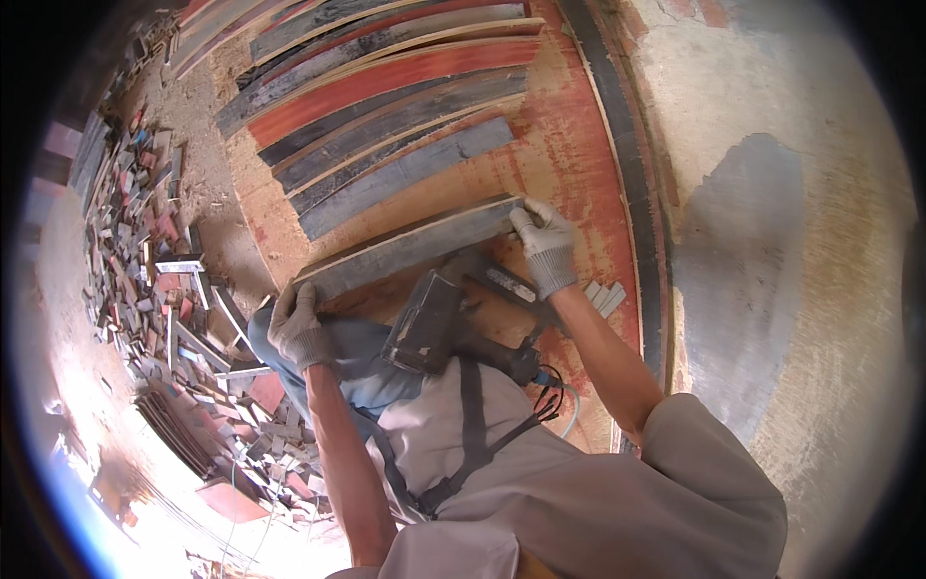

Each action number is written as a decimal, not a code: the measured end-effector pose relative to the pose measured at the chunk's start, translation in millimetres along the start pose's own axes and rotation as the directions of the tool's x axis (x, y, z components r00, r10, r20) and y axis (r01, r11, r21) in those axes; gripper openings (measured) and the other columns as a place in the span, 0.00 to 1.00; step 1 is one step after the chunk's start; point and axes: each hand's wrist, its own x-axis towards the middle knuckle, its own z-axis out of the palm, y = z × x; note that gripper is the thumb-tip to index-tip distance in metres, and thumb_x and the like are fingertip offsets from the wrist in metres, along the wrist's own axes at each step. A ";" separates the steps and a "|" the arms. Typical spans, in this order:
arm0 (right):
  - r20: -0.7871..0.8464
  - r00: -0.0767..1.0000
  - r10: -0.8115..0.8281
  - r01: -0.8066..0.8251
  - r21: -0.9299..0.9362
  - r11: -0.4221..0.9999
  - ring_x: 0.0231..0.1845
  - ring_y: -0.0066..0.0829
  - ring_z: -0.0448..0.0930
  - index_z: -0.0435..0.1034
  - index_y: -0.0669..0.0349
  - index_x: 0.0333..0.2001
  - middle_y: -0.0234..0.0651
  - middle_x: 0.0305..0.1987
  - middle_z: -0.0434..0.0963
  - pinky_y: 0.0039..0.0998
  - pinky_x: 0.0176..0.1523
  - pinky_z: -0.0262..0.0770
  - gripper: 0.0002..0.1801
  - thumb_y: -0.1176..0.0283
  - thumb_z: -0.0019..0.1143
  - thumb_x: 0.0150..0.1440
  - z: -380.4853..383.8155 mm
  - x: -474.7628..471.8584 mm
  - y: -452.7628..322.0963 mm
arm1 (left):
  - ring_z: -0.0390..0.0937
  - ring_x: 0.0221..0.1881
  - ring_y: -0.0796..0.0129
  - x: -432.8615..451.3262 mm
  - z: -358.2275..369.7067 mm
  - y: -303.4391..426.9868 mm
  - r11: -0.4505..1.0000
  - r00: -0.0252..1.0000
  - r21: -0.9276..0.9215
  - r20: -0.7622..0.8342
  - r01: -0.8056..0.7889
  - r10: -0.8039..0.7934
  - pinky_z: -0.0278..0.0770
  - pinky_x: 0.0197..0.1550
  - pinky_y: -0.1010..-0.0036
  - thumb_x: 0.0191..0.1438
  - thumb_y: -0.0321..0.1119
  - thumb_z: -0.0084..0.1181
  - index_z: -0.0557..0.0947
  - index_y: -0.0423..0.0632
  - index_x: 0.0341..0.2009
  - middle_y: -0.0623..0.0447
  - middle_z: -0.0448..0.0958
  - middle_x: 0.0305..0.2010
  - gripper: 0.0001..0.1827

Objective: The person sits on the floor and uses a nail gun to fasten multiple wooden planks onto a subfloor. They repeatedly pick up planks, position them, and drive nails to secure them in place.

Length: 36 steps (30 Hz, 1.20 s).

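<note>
Both of my hands wear pale knit gloves. My left hand (298,326) grips the near-left end of a grey wooden strip (412,250), which looks like two strips stacked face to face. Around its far-right end my right hand (544,235) is closed, thumb on top. The strip slants up to the right above my lap. Beneath and nearer me is a black nail gun (427,322), lying by my thigh with a hose fitting at its side. Several grey and red plywood strips (405,177) lie side by side beyond the held one, on a reddish panel (564,166).
A large heap of wood offcuts (145,268) covers the floor at left. Several pale nail strips (604,297) lie right of the nail gun. A long dark strip (636,174) edges the panel beside a wall-like worn surface (738,275). A thin hose (575,412) runs near my right elbow.
</note>
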 end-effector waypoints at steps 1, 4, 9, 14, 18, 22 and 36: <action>-0.021 1.000 0.017 -0.017 0.001 1.000 0.31 0.20 0.81 0.74 0.73 0.57 0.37 0.41 0.84 0.22 0.34 0.80 0.19 0.74 0.61 0.65 -0.4 -0.4 1.9 | 0.83 0.42 0.64 -0.9 -0.2 1.3 1.000 1.000 -0.005 0.002 -0.002 0.002 0.86 0.46 0.73 0.58 0.28 0.69 0.84 0.31 0.53 0.44 0.84 0.46 0.19; -0.020 1.000 -0.014 0.014 -0.012 1.000 0.31 0.19 0.81 0.74 0.72 0.58 0.36 0.42 0.84 0.22 0.33 0.80 0.19 0.75 0.61 0.65 -2.6 -0.4 6.4 | 0.83 0.43 0.65 -1.3 -1.0 5.3 0.999 1.000 0.030 0.015 -0.016 0.016 0.86 0.47 0.73 0.59 0.28 0.69 0.84 0.32 0.52 0.44 0.84 0.46 0.19; 0.015 1.000 -0.015 0.016 -0.023 1.000 0.30 0.18 0.80 0.75 0.71 0.58 0.34 0.42 0.84 0.23 0.33 0.80 0.19 0.75 0.60 0.65 -5.4 0.0 9.6 | 0.82 0.44 0.66 0.5 -2.8 7.0 0.990 0.999 0.140 0.020 -0.027 0.025 0.86 0.47 0.73 0.59 0.29 0.69 0.85 0.34 0.52 0.45 0.85 0.46 0.18; 0.002 0.999 -0.044 0.044 -0.105 0.993 0.30 0.17 0.79 0.75 0.70 0.59 0.32 0.42 0.83 0.22 0.33 0.79 0.19 0.76 0.59 0.65 -5.0 -0.3 11.9 | 0.82 0.44 0.66 0.4 -2.8 8.0 0.995 0.999 0.092 0.039 -0.038 0.035 0.85 0.47 0.73 0.58 0.32 0.70 0.85 0.34 0.52 0.46 0.85 0.45 0.20; 0.010 1.000 -0.007 0.008 -0.088 0.996 0.30 0.17 0.79 0.74 0.71 0.59 0.32 0.41 0.83 0.23 0.32 0.79 0.19 0.76 0.59 0.65 -5.3 0.9 12.1 | 0.82 0.44 0.66 -4.2 -1.6 12.5 0.998 0.999 0.058 0.047 -0.019 0.016 0.84 0.47 0.74 0.58 0.34 0.71 0.85 0.35 0.52 0.46 0.85 0.45 0.21; -0.023 1.000 -0.017 0.015 -0.074 0.997 0.29 0.17 0.80 0.77 0.70 0.56 0.35 0.41 0.85 0.22 0.31 0.78 0.18 0.76 0.63 0.63 -4.8 1.8 12.4 | 0.82 0.44 0.67 -5.1 -1.0 17.3 0.994 1.000 0.105 0.014 0.017 -0.018 0.84 0.47 0.75 0.58 0.36 0.71 0.86 0.36 0.52 0.47 0.85 0.46 0.22; 0.022 0.987 -0.156 0.158 -0.136 0.978 0.31 0.19 0.80 0.78 0.69 0.51 0.35 0.41 0.84 0.23 0.33 0.78 0.14 0.78 0.64 0.62 -9.8 16.6 20.8 | 0.80 0.39 0.71 -6.6 -3.0 12.0 0.989 0.993 0.088 0.013 -0.120 0.120 0.79 0.45 0.75 0.54 0.30 0.73 0.88 0.37 0.48 0.52 0.86 0.40 0.17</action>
